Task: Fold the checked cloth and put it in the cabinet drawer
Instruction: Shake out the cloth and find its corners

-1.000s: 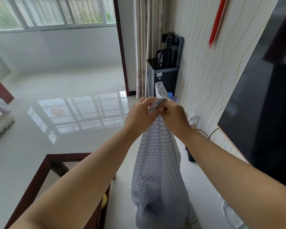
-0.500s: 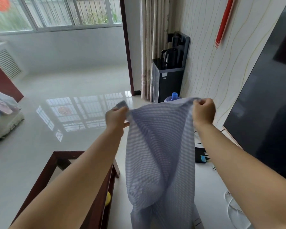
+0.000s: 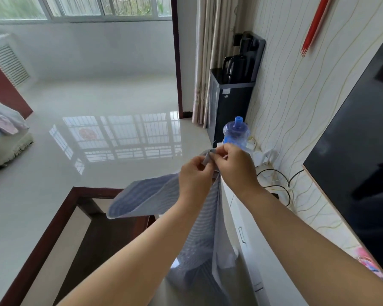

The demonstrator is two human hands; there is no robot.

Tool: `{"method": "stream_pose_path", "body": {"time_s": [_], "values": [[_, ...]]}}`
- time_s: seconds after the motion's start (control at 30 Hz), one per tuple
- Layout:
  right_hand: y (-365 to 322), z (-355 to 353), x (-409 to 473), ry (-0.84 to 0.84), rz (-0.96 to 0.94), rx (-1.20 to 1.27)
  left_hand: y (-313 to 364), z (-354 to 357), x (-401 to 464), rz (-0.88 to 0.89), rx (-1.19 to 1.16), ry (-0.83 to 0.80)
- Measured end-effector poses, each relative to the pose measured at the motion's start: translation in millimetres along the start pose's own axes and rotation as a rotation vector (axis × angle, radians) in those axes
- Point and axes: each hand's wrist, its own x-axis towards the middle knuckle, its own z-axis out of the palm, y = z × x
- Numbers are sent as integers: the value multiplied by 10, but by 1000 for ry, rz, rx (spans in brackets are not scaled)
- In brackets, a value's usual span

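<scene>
My left hand (image 3: 194, 173) and my right hand (image 3: 232, 164) are raised together in front of me, knuckles nearly touching, and both are closed on the same top edge of the checked cloth (image 3: 199, 235). The fingers of each hand curl in and pinch the fabric between thumb and fingertips, with a small folded tab of it standing up between the two hands. Neither hand holds anything else.

The cloth is in the air and rests on nothing. From my grip it hangs in two parts. The larger part drops straight down between my forearms as a long narrow drape, bunching into soft folds near the bottom of the view. The other part swings out to the left of my left wrist as a broad flap, its rounded lower edge hanging over the far corner of the dark wooden table (image 3: 60, 219).

The fabric is thin and limp, pale blue-grey with fine darker lines that read mostly as stripes here. It creases easily and shows no stiffness.

The white cabinet (image 3: 250, 244) runs along the wall below my right forearm, smooth and glossy, with a slim metal handle (image 3: 241, 234) on its front. The hanging cloth is just beside its front face. I cannot tell whether they touch. At the far end of the cabinet stands a clear blue water bottle (image 3: 236, 133), just beyond my right hand, against a black water dispenser (image 3: 228, 102).
</scene>
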Motion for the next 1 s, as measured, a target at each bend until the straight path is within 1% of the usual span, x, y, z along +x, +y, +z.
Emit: {"method": "stream_pose_path", "body": {"time_s": [0.13, 0.2, 0.27, 0.37, 0.4, 0.47, 0.57, 0.63, 0.7, 0.83, 0.9, 1.0], "values": [[0, 58, -104, 68, -168, -126, 16, -46, -41, -19, -25, 8], [24, 86, -165, 97, -204, -136, 14, -77, -53, -58, -78, -8], [28, 95, -193, 126, -164, -78, 1, -97, -66, -56, -54, -24], [22, 95, -77, 153, -6, 13, -52, -69, -160, 72, 128, -64], [22, 92, -8, 148, 18, 4, -72, -41, -214, 115, 205, -89], [6, 71, 119, 100, -13, -38, -96, 20, -308, 142, 270, -111], [-23, 50, 187, -13, -163, -98, -53, 8, -305, 106, 171, -57], [-22, 43, 148, -20, -240, -120, -4, -82, -234, 80, 113, 6], [-16, 49, 72, 1, -277, -111, 9, -179, -168, 79, 125, 17], [-12, 71, -14, -2, -265, -67, -11, -292, -102, 111, 194, 20], [-11, 80, -32, 3, -263, -53, 11, -338, -69, 130, 264, 12], [7, 103, -54, 2, -235, -19, 69, -405, -35, 144, 444, -109]]}}
